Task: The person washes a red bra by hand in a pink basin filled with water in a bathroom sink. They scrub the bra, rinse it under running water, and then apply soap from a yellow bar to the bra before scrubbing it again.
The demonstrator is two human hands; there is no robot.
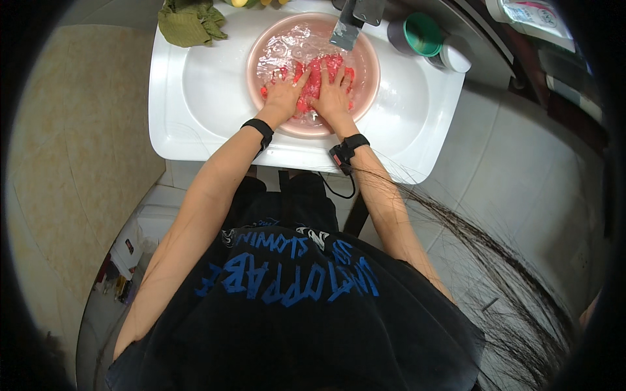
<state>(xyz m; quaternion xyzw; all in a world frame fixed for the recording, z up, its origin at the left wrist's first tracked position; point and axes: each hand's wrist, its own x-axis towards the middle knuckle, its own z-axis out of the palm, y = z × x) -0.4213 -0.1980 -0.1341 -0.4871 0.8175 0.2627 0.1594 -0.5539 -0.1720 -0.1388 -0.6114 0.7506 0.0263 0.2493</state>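
Observation:
A pink plastic basin of water stands in a white washbasin, below a metal faucet. In the water lies a wet red cloth, spread under and between my hands. My left hand rests on its left part, fingers spread and partly under water. On its right part lies my right hand, fingers apart and pointing away from me. Both hands press on the cloth; whether any of it is gripped between the fingers cannot be told. Ripples and glare hide parts of the cloth.
A crumpled olive-green cloth lies on the washbasin's back left corner. At the back right are a green-lined cup and a white-lidded jar. Further right, a white bottle is on a shelf. A black cable hangs from my right wrist strap.

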